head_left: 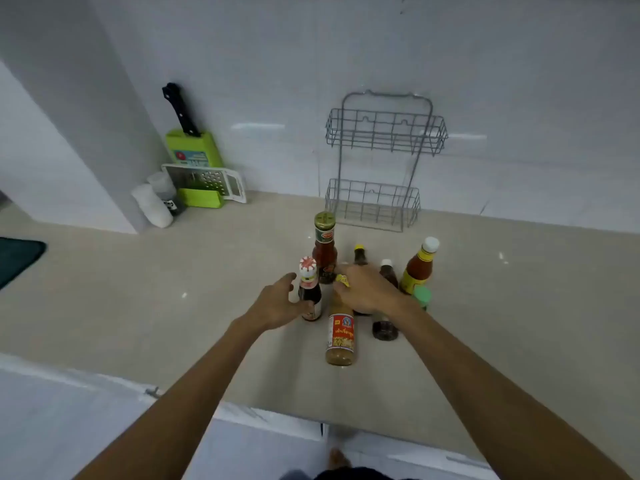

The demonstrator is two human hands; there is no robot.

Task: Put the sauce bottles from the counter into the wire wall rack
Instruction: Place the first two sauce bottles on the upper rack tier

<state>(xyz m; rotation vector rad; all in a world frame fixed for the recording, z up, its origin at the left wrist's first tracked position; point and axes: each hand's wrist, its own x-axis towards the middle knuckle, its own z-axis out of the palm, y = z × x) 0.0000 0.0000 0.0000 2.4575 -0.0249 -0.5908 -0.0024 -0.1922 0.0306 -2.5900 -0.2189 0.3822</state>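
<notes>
Several sauce bottles stand grouped on the beige counter (173, 306). My left hand (277, 304) curls around the dark bottle with the red-and-white cap (309, 287), touching its body. My right hand (367, 289) closes over the yellow cap of the tan bottle with the red label (341, 336). Behind them stand a tall chili sauce bottle with a gold cap (325, 247), two small dark bottles (361, 255) (388, 271) and an orange sauce bottle with a white cap (419, 266). A green-capped jar (422, 296) peeks past my right wrist. The two-tier wire rack (381, 161) hangs on the wall, both baskets bare.
At the back left lean a green knife holder with a black-handled knife (192, 143), a grater (207, 183) and white containers (154, 204). A dark mat (17, 259) lies at the left edge. The counter's front edge runs below my forearms.
</notes>
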